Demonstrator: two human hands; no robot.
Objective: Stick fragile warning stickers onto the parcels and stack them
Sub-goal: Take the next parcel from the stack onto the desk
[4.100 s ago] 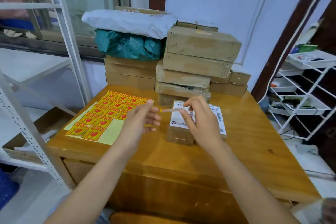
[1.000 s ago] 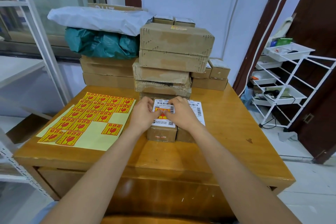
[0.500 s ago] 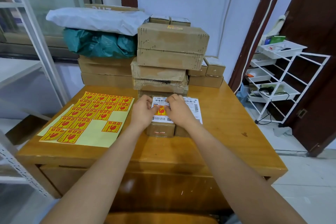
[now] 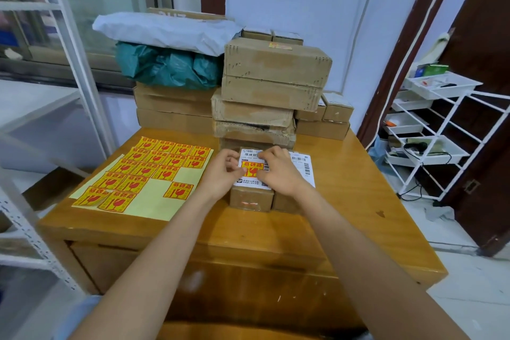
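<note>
We note red-on-yellow stickers (image 4: 154, 165) on a pale yellow sheet (image 4: 154, 201), brown parcels (image 4: 273, 74), a teal bag (image 4: 168, 66), centre frame.

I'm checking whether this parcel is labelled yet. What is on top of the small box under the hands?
On the small box lie a white shipping label and a red-and-yellow fragile sticker, flanked by the left hand and right hand. They cover part of the label.
</note>
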